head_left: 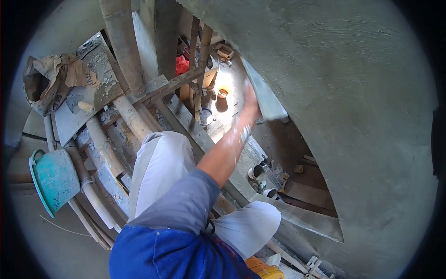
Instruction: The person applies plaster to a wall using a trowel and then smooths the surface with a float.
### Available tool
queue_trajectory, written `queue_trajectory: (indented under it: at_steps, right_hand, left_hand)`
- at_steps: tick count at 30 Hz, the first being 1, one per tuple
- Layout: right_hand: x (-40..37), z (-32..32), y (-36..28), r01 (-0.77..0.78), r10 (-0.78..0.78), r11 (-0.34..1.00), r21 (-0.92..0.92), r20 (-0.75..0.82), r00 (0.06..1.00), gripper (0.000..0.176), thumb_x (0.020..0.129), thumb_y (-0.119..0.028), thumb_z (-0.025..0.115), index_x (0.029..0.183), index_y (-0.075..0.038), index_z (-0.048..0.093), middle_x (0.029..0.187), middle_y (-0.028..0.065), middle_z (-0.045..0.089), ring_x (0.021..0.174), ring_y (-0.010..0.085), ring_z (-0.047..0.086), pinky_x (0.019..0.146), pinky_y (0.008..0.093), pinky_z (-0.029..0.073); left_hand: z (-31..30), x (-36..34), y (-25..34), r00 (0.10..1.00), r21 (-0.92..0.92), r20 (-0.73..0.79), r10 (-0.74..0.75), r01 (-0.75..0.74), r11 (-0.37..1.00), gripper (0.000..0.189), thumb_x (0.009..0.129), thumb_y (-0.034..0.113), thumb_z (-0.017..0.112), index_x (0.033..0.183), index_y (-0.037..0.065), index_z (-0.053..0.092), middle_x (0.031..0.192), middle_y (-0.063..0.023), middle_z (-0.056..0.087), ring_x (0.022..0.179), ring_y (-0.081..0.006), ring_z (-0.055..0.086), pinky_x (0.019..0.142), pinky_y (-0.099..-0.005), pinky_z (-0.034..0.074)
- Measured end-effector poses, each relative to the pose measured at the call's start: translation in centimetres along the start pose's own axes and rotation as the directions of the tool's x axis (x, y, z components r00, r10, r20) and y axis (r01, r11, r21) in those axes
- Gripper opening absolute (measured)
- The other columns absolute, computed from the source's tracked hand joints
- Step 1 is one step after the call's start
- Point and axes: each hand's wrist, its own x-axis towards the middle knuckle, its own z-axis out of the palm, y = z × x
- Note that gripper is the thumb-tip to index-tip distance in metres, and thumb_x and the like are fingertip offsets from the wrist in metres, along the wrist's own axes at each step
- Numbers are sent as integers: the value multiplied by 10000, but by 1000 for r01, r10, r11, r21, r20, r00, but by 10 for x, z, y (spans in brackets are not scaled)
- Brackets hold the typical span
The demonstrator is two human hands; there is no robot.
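Note:
My left arm, in a grey sleeve and flecked with white, reaches forward into the curved wall opening. Blurred by motion, my left hand (251, 104) looks closed around a plastering trowel (268, 96), its pale flat blade lying along the inner edge of the grey plastered wall (367, 107). The grip itself is hard to make out. My right hand is not in view.
Bamboo poles (132, 118) and boards form a platform under me, high above a lower floor. A green basin (55, 179) sits at the left, below a torn paper sack (51, 79). Buckets (256, 172) stand below. A yellow container (265, 269) is beside me.

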Motion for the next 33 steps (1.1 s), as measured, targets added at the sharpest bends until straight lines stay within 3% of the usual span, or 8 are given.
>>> queue_trajectory:
  at_steps: [5, 9, 11, 13, 15, 21, 27, 33]
  right_hand:
    - [-13, -4, 13, 2, -1, 999, -33, 21, 1000, 321, 985, -341, 576, 1055, -39, 658, 955, 153, 677, 800, 334, 652, 663, 461, 522]
    - [-28, -9, 22, -16, 19, 998, -63, 45, 999, 318, 985, -337, 577, 1053, -37, 659, 953, 154, 677, 798, 334, 652, 663, 461, 522]
    - [-35, -6, 24, -22, 26, 997, -78, 54, 998, 317, 985, -335, 577, 1052, -36, 659, 952, 155, 677, 797, 334, 652, 662, 461, 523]
    - [-42, -6, 29, -9, 17, 994, -106, 66, 998, 315, 985, -333, 578, 1051, -35, 659, 951, 155, 677, 797, 334, 652, 662, 461, 523]
    - [-48, -6, 34, 14, -2, 987, -159, 75, 997, 314, 985, -331, 578, 1051, -35, 659, 950, 155, 677, 796, 334, 652, 662, 462, 523]
    - [-38, -3, 23, -202, 197, 978, 49, 90, 976, 297, 976, -318, 595, 1026, -32, 660, 937, 162, 678, 794, 342, 650, 664, 465, 526]
    - [-31, 0, 20, -212, 205, 974, 80, 88, 975, 304, 975, -323, 594, 1025, -31, 661, 937, 164, 679, 796, 343, 650, 666, 465, 526]
    - [-25, 7, 16, -206, 199, 974, 93, 79, 977, 311, 974, -329, 593, 1024, -30, 662, 937, 165, 679, 798, 345, 650, 669, 465, 526]
  left_hand:
    - [75, -168, -70, 919, -14, 136, -370, 375, 927, 274, 1053, 303, 399, 1202, 90, 485, 1086, -44, 535, 1007, -130, 529, 876, -333, 486]
    - [60, -200, -83, 949, 208, -47, -313, 315, 926, 260, 1070, 264, 371, 1229, 78, 458, 1098, -64, 512, 1039, -137, 504, 918, -329, 456]
    - [32, -159, -76, 970, 454, -240, 23, 91, 886, 262, 1076, 248, 346, 1205, 36, 432, 1077, -94, 505, 1021, -152, 501, 902, -340, 444]
    - [41, -112, -5, 808, 855, -111, 579, -220, 470, 245, 1058, 208, 415, 1161, -14, 418, 1038, -132, 544, 953, -178, 531, 839, -369, 452]
    - [56, -79, 49, 745, 724, -1, 667, -460, 514, 264, 1031, 203, 497, 1170, -15, 442, 988, -145, 592, 884, -227, 591, 797, -384, 481]
    - [87, -55, 41, 778, 883, 228, 586, -419, 212, 409, 939, 282, 660, 1157, -24, 498, 982, -198, 591, 835, -318, 617, 746, -416, 506]
    - [157, -142, 7, 590, 466, 619, 518, -807, 363, 502, 846, 224, 751, 1206, -21, 501, 983, -221, 597, 838, -366, 642, 727, -439, 528]
    - [62, -70, 57, 861, 822, 88, 502, -347, 452, 385, 957, 252, 605, 1159, -40, 459, 965, -242, 591, 834, -388, 608, 747, -434, 503]
